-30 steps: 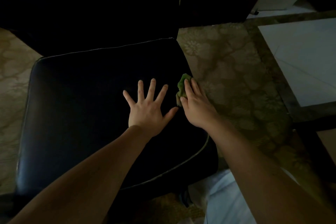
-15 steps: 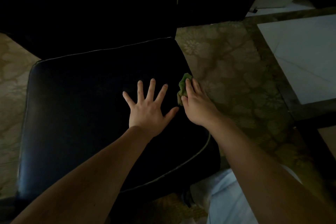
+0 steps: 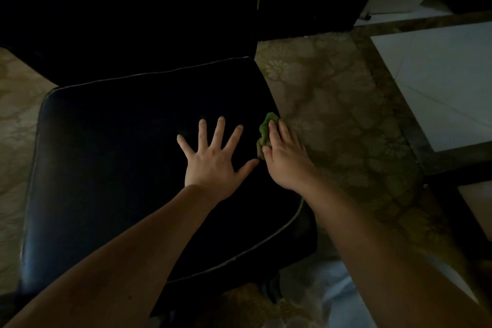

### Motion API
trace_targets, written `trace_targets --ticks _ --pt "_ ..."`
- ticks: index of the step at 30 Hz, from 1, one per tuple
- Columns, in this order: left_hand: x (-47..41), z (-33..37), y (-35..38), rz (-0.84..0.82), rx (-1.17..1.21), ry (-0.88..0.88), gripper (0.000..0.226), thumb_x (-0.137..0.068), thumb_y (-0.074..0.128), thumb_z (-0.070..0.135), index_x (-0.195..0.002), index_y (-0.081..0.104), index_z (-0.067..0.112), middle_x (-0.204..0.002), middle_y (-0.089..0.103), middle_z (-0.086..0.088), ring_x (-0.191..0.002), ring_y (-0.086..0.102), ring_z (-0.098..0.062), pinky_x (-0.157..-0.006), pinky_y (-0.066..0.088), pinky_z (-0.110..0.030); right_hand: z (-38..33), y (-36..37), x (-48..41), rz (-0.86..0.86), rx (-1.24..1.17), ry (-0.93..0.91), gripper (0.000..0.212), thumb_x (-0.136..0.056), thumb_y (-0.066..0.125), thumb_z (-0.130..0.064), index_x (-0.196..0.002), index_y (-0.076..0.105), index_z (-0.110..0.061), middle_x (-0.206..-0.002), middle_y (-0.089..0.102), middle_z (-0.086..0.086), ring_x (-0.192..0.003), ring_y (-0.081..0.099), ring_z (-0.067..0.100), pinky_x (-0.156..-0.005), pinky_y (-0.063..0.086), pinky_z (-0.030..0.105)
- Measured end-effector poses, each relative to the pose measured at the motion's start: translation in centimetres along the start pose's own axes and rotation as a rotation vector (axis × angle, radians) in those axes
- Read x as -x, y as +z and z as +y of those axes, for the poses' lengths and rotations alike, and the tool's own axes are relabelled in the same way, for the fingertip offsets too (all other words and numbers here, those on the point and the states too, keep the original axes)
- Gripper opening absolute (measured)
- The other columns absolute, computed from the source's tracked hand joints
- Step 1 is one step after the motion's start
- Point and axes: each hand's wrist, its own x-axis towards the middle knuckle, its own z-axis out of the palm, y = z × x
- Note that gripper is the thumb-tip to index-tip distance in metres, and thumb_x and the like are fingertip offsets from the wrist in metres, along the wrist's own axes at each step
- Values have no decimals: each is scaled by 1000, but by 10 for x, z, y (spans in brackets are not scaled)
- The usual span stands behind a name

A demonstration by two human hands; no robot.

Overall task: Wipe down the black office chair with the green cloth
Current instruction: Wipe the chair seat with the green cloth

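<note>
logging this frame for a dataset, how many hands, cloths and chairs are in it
hands: 2 (left hand flat on the seat, right hand on the cloth)
green cloth: 1
black office chair: 1
total: 4

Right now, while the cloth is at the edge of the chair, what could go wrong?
1. The green cloth is bunched under the right hand at the very right edge of the black office chair seat, so it could slip off onto the carpet.
2. The left hand lies spread flat on the seat; the patch beneath it may get missed.
</note>
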Motion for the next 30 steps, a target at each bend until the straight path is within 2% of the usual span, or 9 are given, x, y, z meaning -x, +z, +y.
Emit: trace_targets --ticks 7,13,18,23,27,30 --pt "-6 1 2 -1 21 -33 87 -86 7 87 -159 -7 41 -170 -10 -1 -154 -15 -38 -112 2 -79 0 -6 -13 7 -15 -29 62 -111 24 -35 -161 -8 -17 -169 -13 4 -156 -11 25 -125 2 42" --pt "-6 2 -1 -12 9 -34 88 -86 6 87 -159 -6 41 -170 -9 -2 -154 -14 -39 -112 2 -79 4 -3 -2 5 -29 -47 64 -110 25 -35 -161 -9 -19 -169 -15 2 -155 -13 23 -124 4 42" --pt "-6 -1 -9 -99 -33 2 90 -85 8 87 -159 -12 41 -169 -16 -1 -154 -16 -40 -111 5 -80 2 -9 -6 -37 -50 -21 62 -111 24 -35 -161 -6 -17 -169 -15 1 -156 -11 24 -124 5 42" --pt "3 -13 -24 -165 -56 112 90 -85 17 89 -159 -8 45 -170 -13 4 -155 -13 -35 -116 6 -75 -5 -15 -9 -33 -42 6 61 -111 23 -35 -161 -5 -17 -169 -14 2 -156 -7 26 -125 9 47" --pt "32 -25 -18 -151 -59 253 95 -75 0 91 -158 -9 46 -170 -14 8 -155 -16 -29 -119 -3 -70 -5 -11 0 -7 -38 -5 59 -110 22 -34 -161 -5 -21 -169 -13 -2 -156 -7 25 -125 10 50" --pt "37 -27 -12 -136 -63 258 93 -75 -3 90 -157 -13 47 -169 -17 8 -155 -19 -29 -118 -9 -69 1 -7 11 -6 -74 -12 59 -111 23 -33 -162 -3 -23 -169 -13 -3 -156 -6 23 -125 12 49"
